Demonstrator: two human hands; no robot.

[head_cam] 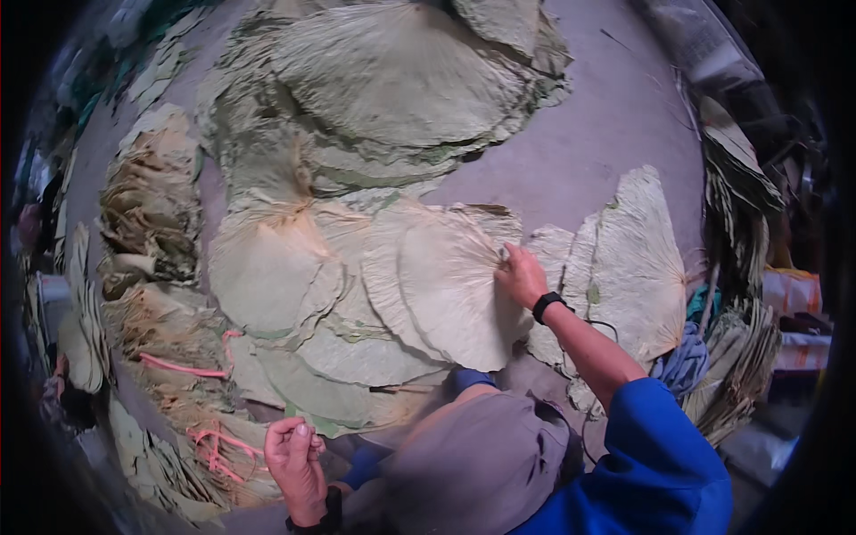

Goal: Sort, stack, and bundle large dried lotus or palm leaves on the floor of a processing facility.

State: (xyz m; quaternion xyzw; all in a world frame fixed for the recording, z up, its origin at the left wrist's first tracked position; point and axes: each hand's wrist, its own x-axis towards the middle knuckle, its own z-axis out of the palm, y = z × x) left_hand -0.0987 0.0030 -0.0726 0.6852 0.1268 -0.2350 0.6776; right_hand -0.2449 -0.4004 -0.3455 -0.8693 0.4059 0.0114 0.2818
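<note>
My right hand (pixel 525 275) grips the gathered stem point of a pale, fan-shaped dried lotus leaf (pixel 451 287). That leaf overlaps more leaves in front of my legs. Low in the view, my left hand (pixel 296 461) is raised with its fingers curled in and the thumb against them; nothing shows in it. It is beside a bundle of dried leaves (pixel 170 401) with pink ties (pixel 217 448). Another folded leaf pile (pixel 274 267) fans out left of the held leaf. Under my right forearm lie further flat leaves (pixel 622 267).
A large heap of dried leaves (pixel 408 80) covers the floor (pixel 575 154) ahead. Along the left stands a row of brown-edged bundles (pixel 150 200). Stacked leaves (pixel 735 167), a blue cloth (pixel 683 361) and orange-striped bags (pixel 792 291) are at the right.
</note>
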